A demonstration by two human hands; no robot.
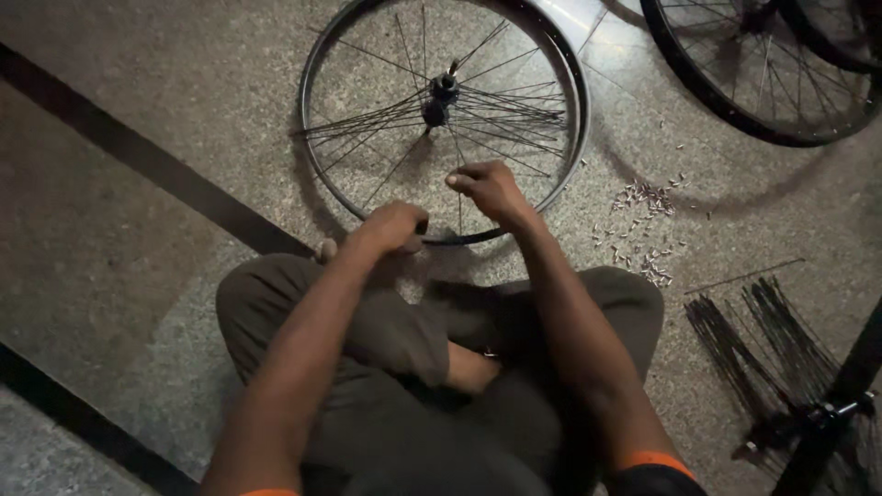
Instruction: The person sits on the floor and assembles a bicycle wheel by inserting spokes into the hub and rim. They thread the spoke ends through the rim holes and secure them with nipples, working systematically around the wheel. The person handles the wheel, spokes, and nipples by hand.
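Thin steel spoke [459, 197] ran 12-to-6 from black hub [439, 96] to round black bicycle rim [571, 138].
My right hand [491, 188] pinched it; left hand [393, 227] fisted on rim at 6.

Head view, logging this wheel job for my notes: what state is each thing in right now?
Black bicycle wheel rim: lying flat on the floor, partly spoked, many spokes loose.
Left hand: closed on the rim's near edge.
Right hand: fingers pinched on a spoke.
Small silver spoke nipples: scattered loose on the floor.
Bundle of black spokes: lying unused.
Second black wheel: lying flat, fully spoked.
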